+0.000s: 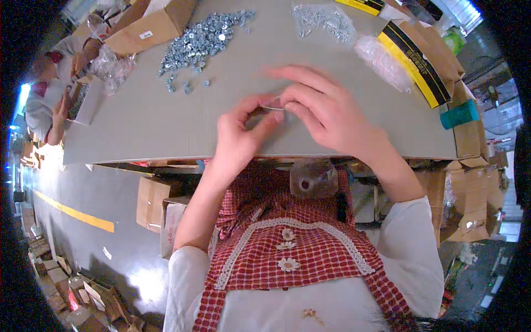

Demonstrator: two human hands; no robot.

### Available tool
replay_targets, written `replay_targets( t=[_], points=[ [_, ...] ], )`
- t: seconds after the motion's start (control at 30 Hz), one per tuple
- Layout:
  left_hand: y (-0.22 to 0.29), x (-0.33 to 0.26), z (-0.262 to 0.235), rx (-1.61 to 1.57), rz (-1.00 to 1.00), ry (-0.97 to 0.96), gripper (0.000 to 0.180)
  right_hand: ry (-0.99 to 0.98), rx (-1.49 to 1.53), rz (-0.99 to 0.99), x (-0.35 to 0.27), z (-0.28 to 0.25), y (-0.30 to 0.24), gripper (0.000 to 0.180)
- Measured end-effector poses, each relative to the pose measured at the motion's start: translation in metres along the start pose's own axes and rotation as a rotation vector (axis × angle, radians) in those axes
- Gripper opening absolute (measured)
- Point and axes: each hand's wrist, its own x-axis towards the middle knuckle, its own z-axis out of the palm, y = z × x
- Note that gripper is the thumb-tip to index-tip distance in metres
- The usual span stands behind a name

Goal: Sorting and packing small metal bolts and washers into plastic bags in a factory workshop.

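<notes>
Over the near middle of the grey table (pixel 243 66), my two hands meet at a thin, see-through piece (pixel 273 103) that looks like a small plastic bag. My left hand (pixel 239 131) pinches it between thumb and fingers. On its other side, my right hand (pixel 327 110) grips the edge with thumb and forefinger, its other fingers raised and blurred. What the bag holds, if anything, I cannot make out. Beyond my hands lies a heap of small silvery metal fasteners (pixel 202 41), with several strays on its near side.
A clear bag of screws (pixel 323 23) lies at the back, and clear plastic bags (pixel 383 62) sit beside a yellow-and-black box (pixel 415 63). A teal roll (pixel 459 114) is at the right. An open carton (pixel 149 27) stands back left, near another person's hand (pixel 60 113) and a white box (pixel 88 99).
</notes>
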Motion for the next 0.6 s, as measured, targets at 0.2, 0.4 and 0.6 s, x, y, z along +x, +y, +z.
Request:
replay_targets(
  t=[0.2, 0.4, 0.6],
  points=[
    [-0.001, 0.009, 0.006, -0.165, -0.105, 0.109, 0.014, -0.029, 0.179, 0.347, -0.010, 0.001, 0.016, 0.011],
    [0.004, 0.018, 0.004, -0.155, -0.110, 0.063, 0.011, 0.014, 0.444, 0.499, -0.018, 0.012, 0.020, 0.018],
    [0.011, 0.035, 0.008, -0.173, -0.092, -0.077, 0.010, -0.187, 0.632, 0.592, -0.019, -0.004, 0.034, 0.019]
  ],
)
